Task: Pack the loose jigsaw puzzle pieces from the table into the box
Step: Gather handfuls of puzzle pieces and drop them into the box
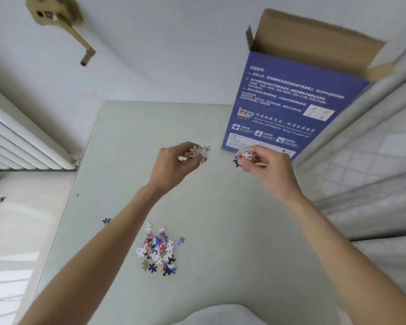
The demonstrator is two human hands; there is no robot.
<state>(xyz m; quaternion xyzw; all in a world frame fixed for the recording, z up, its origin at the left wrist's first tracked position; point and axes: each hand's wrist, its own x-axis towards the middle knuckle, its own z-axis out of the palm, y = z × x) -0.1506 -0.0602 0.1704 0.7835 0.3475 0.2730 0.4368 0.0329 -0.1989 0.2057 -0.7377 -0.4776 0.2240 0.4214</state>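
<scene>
A tall blue puzzle box (pixel 286 106) stands upright at the table's far right, its brown top flap open. My left hand (pixel 174 165) is raised over the table's middle, fingers closed on a clump of puzzle pieces (pixel 198 152) with pale backs showing. My right hand (pixel 265 167) hovers just in front of the box's base, gripping another bunch of pieces (pixel 243 157). A small pile of colourful loose pieces (pixel 158 250) lies on the pale green table (pixel 220 231) near me. One stray piece (pixel 106 221) rests to the pile's left, partly behind my left forearm.
A white radiator (pixel 21 141) runs along the left wall beside the table. A quilted white mattress (pixel 373 172) presses against the table's right side, right behind the box. A tan fixture (pixel 56 17) hangs on the far wall.
</scene>
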